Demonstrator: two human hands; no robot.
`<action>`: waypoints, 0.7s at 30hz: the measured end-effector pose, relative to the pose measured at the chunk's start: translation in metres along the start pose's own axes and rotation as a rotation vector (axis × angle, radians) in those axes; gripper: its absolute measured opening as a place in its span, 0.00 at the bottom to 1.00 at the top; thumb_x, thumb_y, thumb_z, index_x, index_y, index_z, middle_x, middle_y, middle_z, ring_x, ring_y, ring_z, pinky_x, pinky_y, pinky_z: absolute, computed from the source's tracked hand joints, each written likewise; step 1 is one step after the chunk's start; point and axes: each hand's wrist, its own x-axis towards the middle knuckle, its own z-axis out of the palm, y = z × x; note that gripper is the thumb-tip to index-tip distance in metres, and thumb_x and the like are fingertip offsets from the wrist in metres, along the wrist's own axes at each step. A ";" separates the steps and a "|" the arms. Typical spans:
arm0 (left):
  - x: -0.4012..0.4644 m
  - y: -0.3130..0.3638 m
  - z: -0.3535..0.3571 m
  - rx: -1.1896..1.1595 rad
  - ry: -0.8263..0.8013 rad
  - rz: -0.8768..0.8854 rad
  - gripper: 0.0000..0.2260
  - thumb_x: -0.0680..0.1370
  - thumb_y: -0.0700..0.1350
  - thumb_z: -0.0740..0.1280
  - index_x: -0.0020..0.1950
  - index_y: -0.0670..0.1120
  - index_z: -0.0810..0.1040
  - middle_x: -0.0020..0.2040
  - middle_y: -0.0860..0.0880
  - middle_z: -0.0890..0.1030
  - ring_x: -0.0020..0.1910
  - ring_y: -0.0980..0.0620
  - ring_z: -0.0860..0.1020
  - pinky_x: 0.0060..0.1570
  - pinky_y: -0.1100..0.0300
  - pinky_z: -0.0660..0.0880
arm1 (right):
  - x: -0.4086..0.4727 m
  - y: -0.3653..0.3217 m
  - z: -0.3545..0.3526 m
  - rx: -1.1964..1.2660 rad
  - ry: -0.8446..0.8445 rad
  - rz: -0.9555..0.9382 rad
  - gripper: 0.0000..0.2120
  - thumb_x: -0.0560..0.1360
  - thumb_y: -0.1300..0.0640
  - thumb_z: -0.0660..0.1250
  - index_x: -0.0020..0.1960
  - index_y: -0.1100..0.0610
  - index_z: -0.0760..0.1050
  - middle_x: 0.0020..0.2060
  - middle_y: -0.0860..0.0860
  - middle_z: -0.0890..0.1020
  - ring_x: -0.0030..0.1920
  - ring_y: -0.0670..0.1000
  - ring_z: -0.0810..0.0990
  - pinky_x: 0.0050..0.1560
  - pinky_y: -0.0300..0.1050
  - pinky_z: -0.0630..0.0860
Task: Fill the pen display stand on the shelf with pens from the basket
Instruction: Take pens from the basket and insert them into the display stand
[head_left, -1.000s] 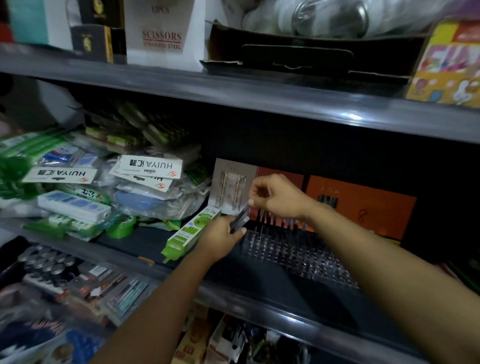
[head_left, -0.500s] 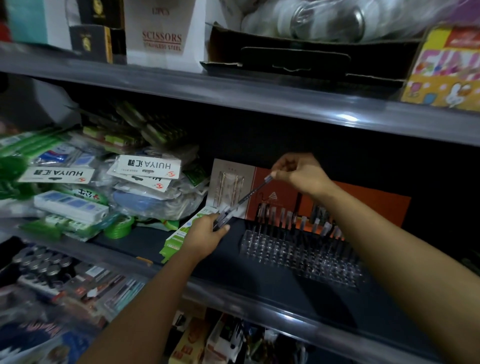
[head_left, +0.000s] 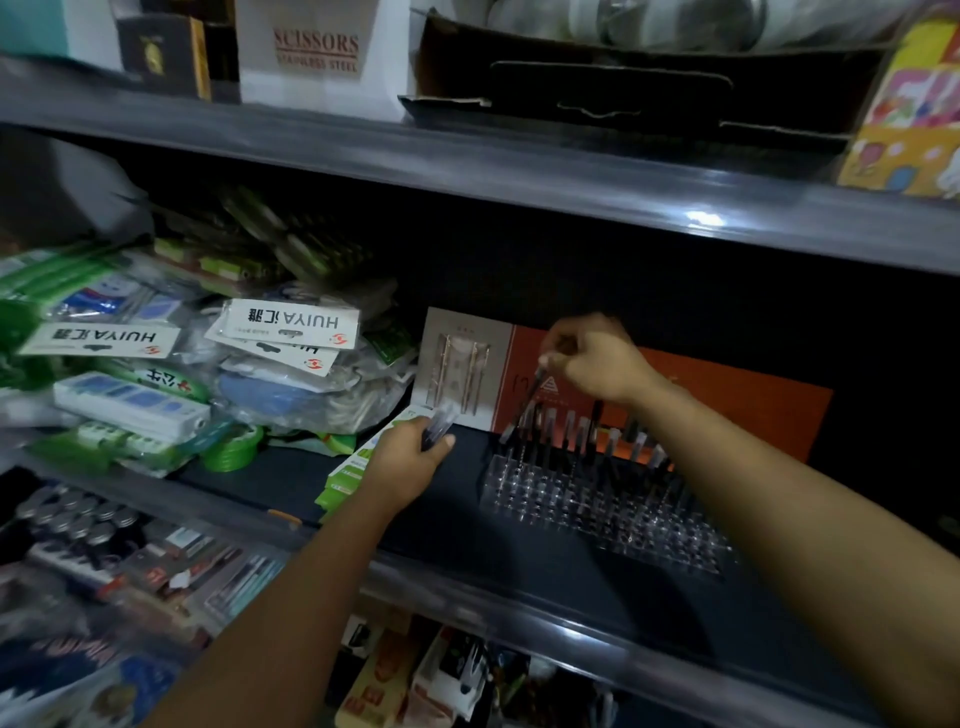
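Note:
A clear plastic pen display stand (head_left: 597, 509) with many small holes sits on the dark middle shelf (head_left: 519, 566). Several pens (head_left: 582, 428) stand upright in its back row, in front of an orange backing card (head_left: 727, 395). My right hand (head_left: 597, 358) pinches the top of a dark pen (head_left: 524, 402) that slants down toward the stand's back left corner. My left hand (head_left: 410, 457) grips a small bundle of pens (head_left: 439, 428) to the left of the stand. The basket is out of view.
Piled plastic-wrapped packs (head_left: 280, 353) fill the shelf's left side, and a green pack (head_left: 348, 473) lies by my left hand. The upper shelf (head_left: 467, 166) hangs close above, holding a scissors box (head_left: 311, 52). More goods fill the lower shelf (head_left: 156, 571).
My right hand drew one pen out of the bundle in my left hand, lifted it up and right, then lowered its tip to the stand's back left corner. The left hand stayed put.

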 end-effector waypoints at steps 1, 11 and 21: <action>0.001 0.001 0.002 -0.015 -0.003 0.008 0.13 0.77 0.47 0.66 0.42 0.37 0.75 0.29 0.50 0.70 0.34 0.47 0.71 0.38 0.54 0.67 | 0.000 0.000 0.004 -0.040 -0.017 -0.019 0.05 0.76 0.59 0.68 0.45 0.60 0.80 0.41 0.57 0.84 0.42 0.55 0.82 0.44 0.50 0.79; 0.010 0.003 0.008 -0.062 -0.015 0.027 0.10 0.78 0.46 0.66 0.39 0.43 0.72 0.30 0.53 0.70 0.34 0.50 0.70 0.37 0.59 0.63 | 0.002 0.001 0.031 -0.129 -0.123 -0.064 0.05 0.75 0.64 0.65 0.42 0.61 0.77 0.38 0.59 0.82 0.41 0.58 0.81 0.43 0.54 0.79; 0.013 -0.005 0.011 -0.071 -0.017 0.000 0.11 0.77 0.47 0.66 0.45 0.37 0.77 0.38 0.41 0.79 0.40 0.43 0.77 0.42 0.54 0.71 | 0.006 0.002 0.040 -0.133 -0.157 -0.098 0.04 0.75 0.66 0.66 0.43 0.61 0.78 0.38 0.51 0.82 0.40 0.49 0.80 0.39 0.41 0.75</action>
